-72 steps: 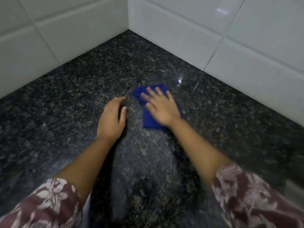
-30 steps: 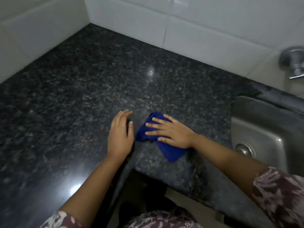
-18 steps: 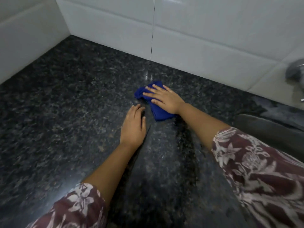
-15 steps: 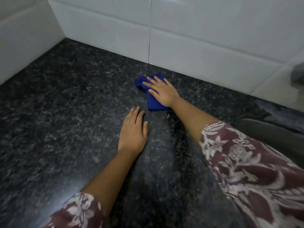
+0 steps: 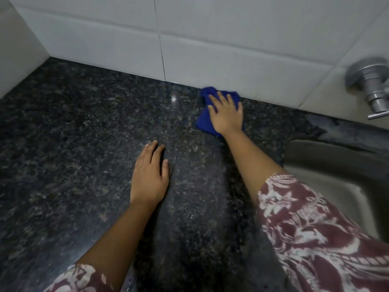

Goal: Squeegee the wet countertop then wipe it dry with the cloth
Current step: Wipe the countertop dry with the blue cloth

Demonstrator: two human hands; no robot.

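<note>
The big dark speckled stone desk (image 5: pixel 73 144) lies under both hands and fills most of what you can see. A white tiled wall (image 5: pixel 210 49) stands just past the far hand, along the back of the desk. A metal sink (image 5: pixel 336 186) sits to the right of the right arm, and a silver tap (image 5: pixel 370 85) sticks out of the wall above it, well to the right of the hands. The arms wear sleeves (image 5: pixel 315 228) in dark red with white flowers. The left hand (image 5: pixel 149 175) lies flat and open on the bare desk, palm down, fingers close together, holding nothing. The right hand (image 5: pixel 226 114) reaches farther out and presses flat on the blue cloth (image 5: pixel 203 122), fingers spread over it. The cloth is bunched up under that hand, lying on the desk, and its far edge is right up against the bottom of the wall. The cloth is ahead of the left hand and off to its right, well apart from it.
</note>
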